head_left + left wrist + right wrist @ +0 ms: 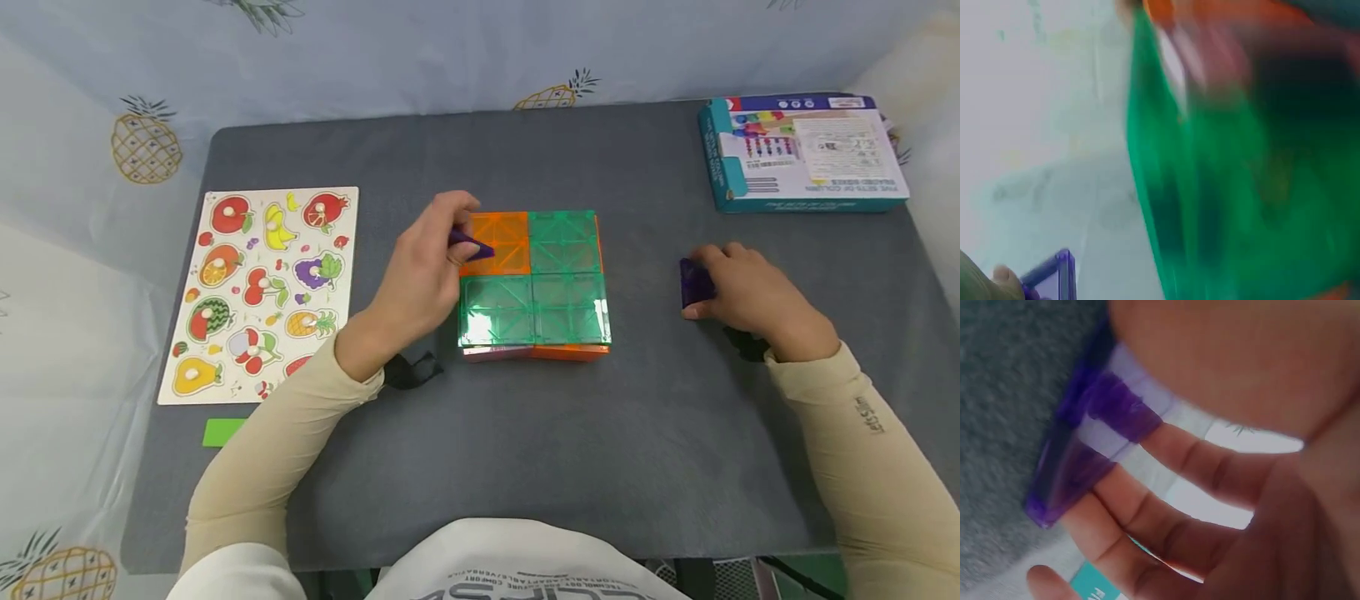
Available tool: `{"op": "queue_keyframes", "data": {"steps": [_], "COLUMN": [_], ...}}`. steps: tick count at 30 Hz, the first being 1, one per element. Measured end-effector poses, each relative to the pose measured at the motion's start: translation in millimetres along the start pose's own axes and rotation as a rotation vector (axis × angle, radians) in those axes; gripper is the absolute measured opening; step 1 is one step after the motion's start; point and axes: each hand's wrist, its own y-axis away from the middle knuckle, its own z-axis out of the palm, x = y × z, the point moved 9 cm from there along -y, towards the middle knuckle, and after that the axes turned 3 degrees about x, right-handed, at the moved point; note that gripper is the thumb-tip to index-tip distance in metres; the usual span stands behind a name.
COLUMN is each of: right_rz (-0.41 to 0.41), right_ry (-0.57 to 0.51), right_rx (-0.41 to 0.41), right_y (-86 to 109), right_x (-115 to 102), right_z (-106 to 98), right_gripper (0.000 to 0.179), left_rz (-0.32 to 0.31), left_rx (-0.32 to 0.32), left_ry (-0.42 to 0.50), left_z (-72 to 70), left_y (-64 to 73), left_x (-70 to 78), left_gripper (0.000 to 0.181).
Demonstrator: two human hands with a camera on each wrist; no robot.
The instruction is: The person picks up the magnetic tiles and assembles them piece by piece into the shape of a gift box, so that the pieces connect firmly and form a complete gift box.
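My left hand [422, 271] pinches a small purple translucent tile [478, 247] over the left edge of a block of magnetic tiles. That block's top [567, 308] shows one orange square and three green ones; more orange shows along its lower sides. In the left wrist view a purple tile frame [1067, 275] appears by a thumb, and the green block [1222, 219] is blurred. To the right, my right hand [753, 292] grips another purple tile [696, 283] close to the table. Several fingers lie along that purple tile [1110, 419] in the right wrist view.
A fruit puzzle board [258, 287] lies on the left of the grey table [555, 467], with a green piece [222, 432] below it, partly behind the left sleeve. At the back right sits a teal and white box [813, 158]. A pineapple-print cloth [405, 58] hangs behind.
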Motion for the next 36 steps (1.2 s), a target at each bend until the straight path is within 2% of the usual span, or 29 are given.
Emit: {"op": "queue_keyframes", "data": {"steps": [3, 10, 12, 17, 21, 24, 27, 30, 32, 34, 36], "right_rz": [0.003, -0.021, -0.038, -0.072, -0.117, -0.144, -0.184, -0.299, -0.404, -0.512, -0.593], "right_ry": [-0.032, -0.048, -0.053, -0.077, -0.065, -0.056, -0.080, -0.151, -0.197, -0.241, -0.256], "right_rx": [0.016, -0.003, 0.003, 0.012, 0.036, 0.151, 0.388, 0.654, 0.782, 0.845, 0.814], "right_y": [-2.7, -7.5, -7.8, -5.2, -1.0, 4.9, 16.8, 35.9, 49.4, 58.7, 58.9], "right_x": [-1.8, -6.7, -9.1, -16.9, -27.3, -39.0, -61.3, -92.8, -113.5, -131.1, -146.1], "right_z": [1.0, 5.1, 3.9, -4.7, -17.3, -36.0, -63.6, -87.9, -97.6, -100.5, -95.2], "right_gripper": [0.082, 0.084, 0.075, 0.032, 0.019, 0.016, 0.013, 0.015, 0.018, 0.021, 0.022], "left_rz": [0.016, -0.052, -0.066, -0.110, -0.099, -0.083, -0.064, -0.045, -0.035, -0.028, -0.025], "left_rx": [-0.082, -0.203, -0.229, -0.210, -0.172, -0.159, -0.135, -0.104, -0.088, -0.077, -0.068], "left_ry": [0.038, 0.026, 0.026, 0.029, 0.033, 0.035, 0.043, 0.052, 0.055, 0.057, 0.057], "left_z": [16.9, 39.6, 42.1, 36.1, 29.9, 28.9, 27.3, 24.6, 23.0, 22.3, 22.1], "left_y": [-1.1, 5.9, 9.7, 16.5, 18.6, 19.6, 20.0, 20.1, 20.4, 20.4, 20.7], "left_x": [7.2, -6.3, -9.3, -16.9, -18.8, -19.8, -20.6, -20.9, -20.8, -20.5, -20.5], "left_gripper": [0.028, 0.049, 0.054, 0.054, 0.042, 0.032, 0.026, 0.023, 0.022, 0.021, 0.021]}}
